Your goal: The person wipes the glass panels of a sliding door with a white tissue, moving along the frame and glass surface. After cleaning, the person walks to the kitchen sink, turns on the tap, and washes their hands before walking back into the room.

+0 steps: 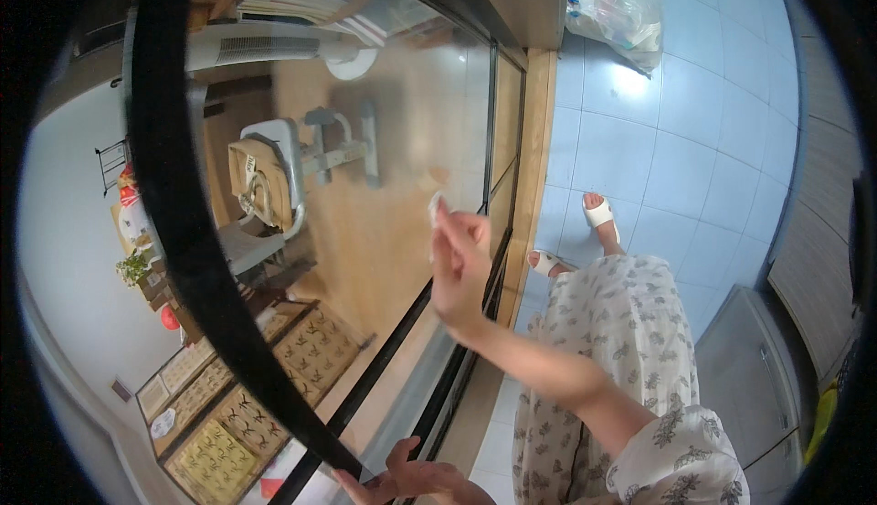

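Observation:
A glass door panel [397,121] in a black frame [199,244] fills the left half of the head view. My right hand [462,265] is raised at the glass with bent fingers, pinching a small white wipe or tissue [435,207]. Most of that wipe is hidden by the fingers. A faint reflection of the fingertips shows on the pane just above. At the bottom edge of the view, my left hand [418,474] grips the edge of the black frame, its thumb and fingers spread around it. The left wrist is cut off by the picture's rim.
Through the glass show a grey metal seat or exercise frame [298,155] with a tan bag [260,179], and papers [301,1] on a shelf. Patterned panels [233,416] lie beyond the frame. White plastic bags [613,11] rest on the tiled floor [616,142]. A grey cabinet [743,361] stands right.

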`<state>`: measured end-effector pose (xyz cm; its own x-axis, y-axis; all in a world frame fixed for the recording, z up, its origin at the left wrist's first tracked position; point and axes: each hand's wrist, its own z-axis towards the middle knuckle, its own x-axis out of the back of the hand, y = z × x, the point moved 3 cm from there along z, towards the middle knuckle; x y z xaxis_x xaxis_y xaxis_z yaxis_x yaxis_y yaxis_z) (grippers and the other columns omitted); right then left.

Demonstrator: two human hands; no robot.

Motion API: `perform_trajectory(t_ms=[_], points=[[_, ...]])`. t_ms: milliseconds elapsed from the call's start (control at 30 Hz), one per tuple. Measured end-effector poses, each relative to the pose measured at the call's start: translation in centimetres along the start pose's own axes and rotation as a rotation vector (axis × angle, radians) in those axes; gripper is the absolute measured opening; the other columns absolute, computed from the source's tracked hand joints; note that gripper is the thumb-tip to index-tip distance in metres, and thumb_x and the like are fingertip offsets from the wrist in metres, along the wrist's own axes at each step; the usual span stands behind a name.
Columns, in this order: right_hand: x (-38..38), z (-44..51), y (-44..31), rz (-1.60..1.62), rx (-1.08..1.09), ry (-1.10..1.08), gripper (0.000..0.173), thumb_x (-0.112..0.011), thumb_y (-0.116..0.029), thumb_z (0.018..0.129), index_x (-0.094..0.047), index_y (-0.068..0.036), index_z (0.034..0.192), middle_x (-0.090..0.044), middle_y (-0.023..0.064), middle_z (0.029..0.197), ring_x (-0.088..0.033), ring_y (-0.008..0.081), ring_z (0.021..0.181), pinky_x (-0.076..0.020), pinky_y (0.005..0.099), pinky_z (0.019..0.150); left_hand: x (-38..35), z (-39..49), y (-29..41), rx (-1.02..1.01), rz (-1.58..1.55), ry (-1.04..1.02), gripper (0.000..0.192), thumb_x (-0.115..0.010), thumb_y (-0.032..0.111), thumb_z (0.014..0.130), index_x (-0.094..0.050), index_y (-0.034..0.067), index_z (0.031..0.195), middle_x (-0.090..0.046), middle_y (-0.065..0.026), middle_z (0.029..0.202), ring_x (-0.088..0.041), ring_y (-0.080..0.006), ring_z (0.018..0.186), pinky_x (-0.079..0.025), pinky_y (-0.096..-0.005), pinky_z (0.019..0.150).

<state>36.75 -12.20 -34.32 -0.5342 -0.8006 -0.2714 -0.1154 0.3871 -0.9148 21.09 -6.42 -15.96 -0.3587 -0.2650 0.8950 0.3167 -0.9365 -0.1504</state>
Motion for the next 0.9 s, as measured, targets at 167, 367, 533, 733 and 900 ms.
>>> perform_trajectory(t_ms=[167, 367, 533, 733, 900], points=[[-1.2, -1.8, -5.5, 0.171, 0.149, -0.035, 0.043, -0.053, 0.007, 0.084, -0.058, -0.009, 0.124, -0.049, 0.0096, 0.103, -0.050, 0.0175, 0.088, -0.0413, 0.0250, 0.073, -0.6, -0.5, 1.3, 0.022, -0.187, -0.126, 0.057, -0.032, 0.053, 0.092, -0.061, 0.008, 0.074, -0.026, -0.0220, 0.137, -0.029, -0.0323, 0.122, -0.033, -0.0477, 0.091], [-1.7, -3.9, -12.8, 0.196, 0.293, -0.257, 0.046, -0.053, 0.014, 0.078, -0.061, -0.006, 0.118, -0.049, 0.0111, 0.103, -0.052, 0.0177, 0.075, -0.0414, 0.0241, 0.062, -0.4, -2.2, -1.4, 0.056, -0.322, -0.283, 0.043, -0.039, 0.041, 0.089, -0.061, 0.006, 0.075, -0.025, -0.0222, 0.138, -0.031, -0.0323, 0.119, -0.034, -0.0486, 0.088], [-1.6, -4.3, -12.6, 0.197, 0.454, -0.337, 0.039, -0.054, 0.017, 0.078, -0.062, 0.001, 0.112, -0.047, 0.0087, 0.104, -0.051, 0.0111, 0.072, -0.0406, 0.0201, 0.061, 1.0, 0.6, 2.4, -0.191, -0.097, -0.062, 0.022, -0.048, 0.027, 0.078, -0.065, 0.013, 0.076, -0.027, -0.0205, 0.141, -0.024, -0.0360, 0.120, -0.024, -0.0515, 0.097], [-0.7, -6.5, -10.7, 0.119, 0.512, -0.516, 0.039, -0.056, 0.016, 0.076, -0.062, 0.001, 0.111, -0.049, 0.0127, 0.104, -0.057, 0.0211, 0.080, -0.0465, 0.0261, 0.070, 0.6, 0.7, 1.7, -0.166, -0.163, -0.042, 0.017, -0.052, 0.021, 0.072, -0.065, 0.012, 0.079, -0.031, -0.0211, 0.139, -0.028, -0.0360, 0.119, -0.025, -0.0493, 0.097], [-0.7, -9.3, -9.0, 0.083, 0.477, -0.709, 0.033, -0.057, 0.014, 0.078, -0.064, 0.001, 0.109, -0.052, 0.0109, 0.103, -0.058, 0.0167, 0.082, -0.0460, 0.0238, 0.070, 0.0, 0.5, -0.6, -0.172, -0.223, 0.005, 0.015, -0.055, 0.024, 0.075, -0.064, 0.012, 0.078, -0.034, -0.0190, 0.139, -0.031, -0.0346, 0.120, -0.027, -0.0479, 0.096]])
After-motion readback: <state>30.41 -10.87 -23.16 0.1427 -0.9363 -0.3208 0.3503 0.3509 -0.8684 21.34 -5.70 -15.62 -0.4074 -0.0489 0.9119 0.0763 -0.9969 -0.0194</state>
